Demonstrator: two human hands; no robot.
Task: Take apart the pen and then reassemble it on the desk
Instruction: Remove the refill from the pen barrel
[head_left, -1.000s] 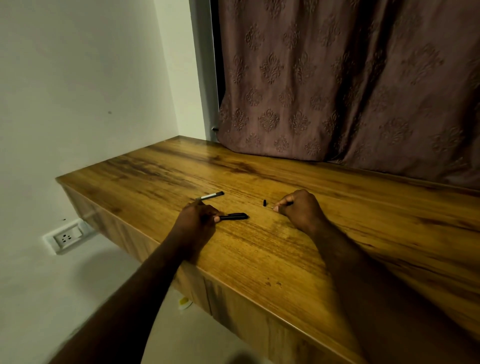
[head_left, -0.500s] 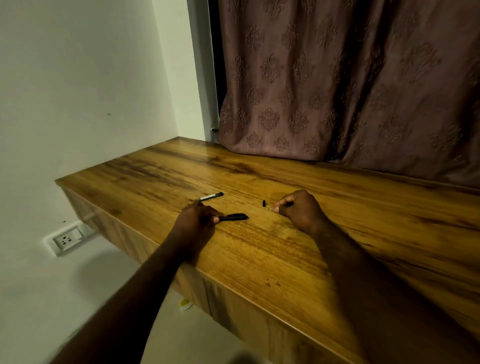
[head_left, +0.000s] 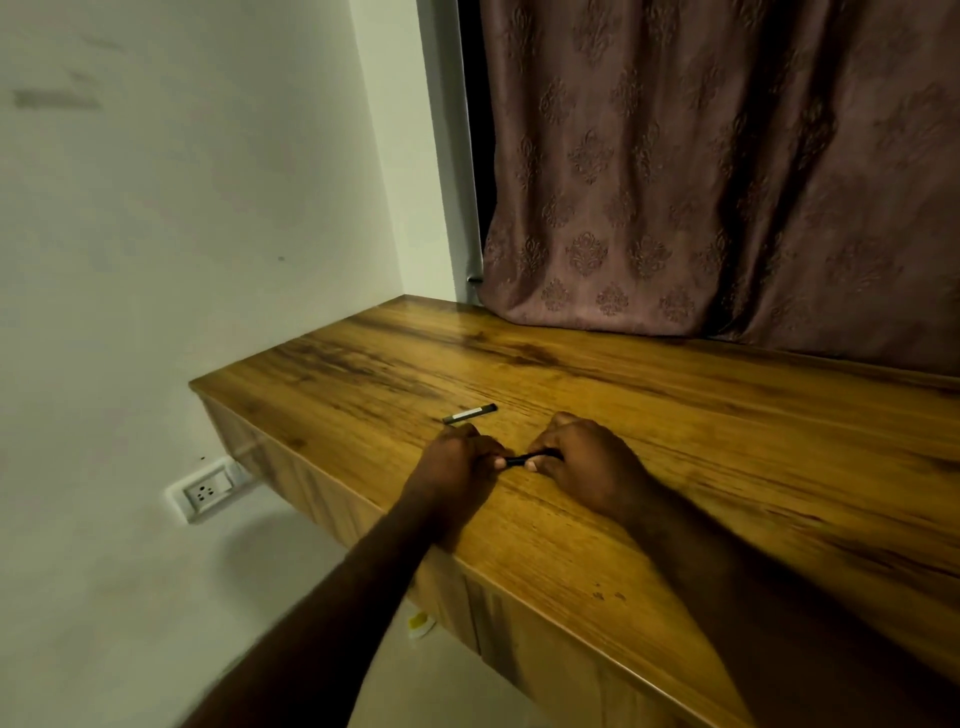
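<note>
On the wooden desk (head_left: 675, 415) both my hands meet over a black pen part (head_left: 522, 459). My left hand (head_left: 457, 457) pinches its left end and my right hand (head_left: 587, 457) closes around its right end, so only a short middle stretch shows. A second pen piece (head_left: 470, 414), dark with a pale middle band, lies loose on the desk just beyond my left hand. The small black bit seen earlier and any thin refill are hidden by my right hand.
A patterned brown curtain (head_left: 727, 182) hangs down to the desk's back edge. The desk's left end (head_left: 208, 389) stops short of the white wall, where a socket plate (head_left: 205, 491) sits low. The near desk edge runs diagonally under my forearms.
My right hand has moved left from beside the small black bit to the black pen part and closed on its right end. My left hand stays on the part's left end.
</note>
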